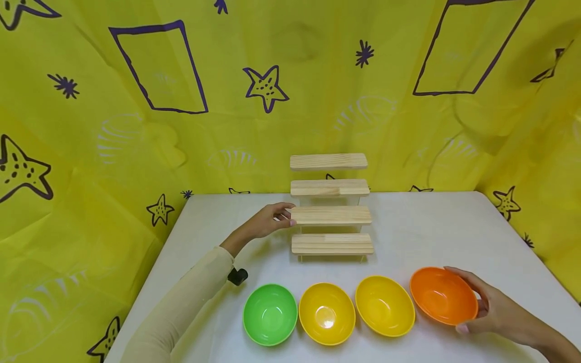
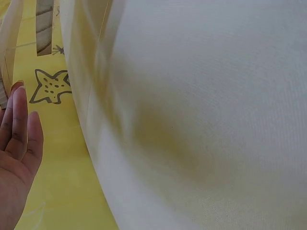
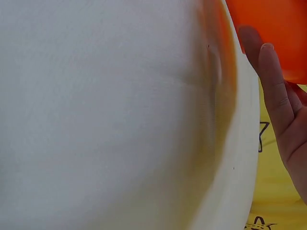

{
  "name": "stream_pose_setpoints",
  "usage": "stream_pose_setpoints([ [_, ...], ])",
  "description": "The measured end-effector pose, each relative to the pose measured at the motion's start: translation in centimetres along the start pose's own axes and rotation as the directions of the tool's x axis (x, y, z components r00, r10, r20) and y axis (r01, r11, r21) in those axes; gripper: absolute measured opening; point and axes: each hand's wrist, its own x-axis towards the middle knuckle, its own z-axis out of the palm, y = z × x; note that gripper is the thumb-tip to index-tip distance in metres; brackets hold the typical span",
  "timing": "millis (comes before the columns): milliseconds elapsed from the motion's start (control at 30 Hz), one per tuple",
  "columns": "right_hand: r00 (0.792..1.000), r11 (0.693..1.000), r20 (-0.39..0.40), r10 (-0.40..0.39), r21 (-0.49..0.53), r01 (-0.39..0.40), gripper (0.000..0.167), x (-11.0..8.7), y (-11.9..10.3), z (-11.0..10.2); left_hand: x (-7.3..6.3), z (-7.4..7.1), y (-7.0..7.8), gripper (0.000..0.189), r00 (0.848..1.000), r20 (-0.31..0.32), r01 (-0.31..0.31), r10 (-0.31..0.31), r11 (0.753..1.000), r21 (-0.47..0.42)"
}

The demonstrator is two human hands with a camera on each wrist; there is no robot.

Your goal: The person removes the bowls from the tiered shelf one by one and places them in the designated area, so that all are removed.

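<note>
A tiered wooden rack point(image 1: 331, 216) with light step boards stands near the back of the table. My left hand point(image 1: 269, 220) holds the left end of its second board from the bottom, thumb at the front edge and fingers behind. In the left wrist view, the fingers point(image 2: 20, 117) reach up beside the wood. At the right, my right hand point(image 1: 497, 307) grips an orange bowl point(image 1: 442, 295) by its right side, with the thumb at the near rim. Its fingers point(image 3: 273, 76) lie along the bowl's outer wall in the right wrist view.
Left of the orange bowl, two yellow bowls point(image 1: 385, 306) and a green bowl point(image 1: 270, 315) stand in a row along the front. A small black object point(image 1: 238, 276) shows beside the left sleeve. Yellow patterned cloth point(image 1: 317, 126) surrounds the white table point(image 1: 422, 227).
</note>
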Motion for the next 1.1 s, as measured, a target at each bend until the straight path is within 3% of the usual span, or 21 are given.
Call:
stream_pose_setpoints([
  [300, 0.999, 0.998, -0.004, 0.051, -0.043, -0.051, 0.09, -0.05, 0.76, 0.46, -0.03, 0.13, 0.15, 0.058, 1.0, 0.0, 0.015, -0.015, 1.0, -0.003],
  [500, 0.994, 0.991, 0.057, 0.095, -0.103, -0.089, 0.098, -0.01, 0.78, 0.24, -0.1, -0.02, -0.13, 0.056, 1.0, -0.005, 0.005, -0.005, 1.0, 0.001],
  [767, 0.994, 0.992, 0.09, 0.063, -0.114, -0.052, 0.099, 0.05, 0.73, 0.04, -0.07, -0.07, -0.28, 0.055, 1.0, -0.008, 0.004, -0.004, 1.0, -0.007],
  [1033, 0.979, 0.982, 0.128, 0.159, -0.126, -0.143, 0.101, 0.23, 0.83, -0.33, -0.07, 0.08, -0.01, 0.057, 1.0, -0.002, 0.01, -0.01, 1.0, -0.004],
  [1100, 0.98, 0.984, 0.137, 0.143, -0.129, -0.125, 0.104, 0.07, 0.89, -0.42, -0.13, 0.1, 0.1, 0.057, 1.0, -0.002, 0.01, -0.01, 1.0, 0.007],
])
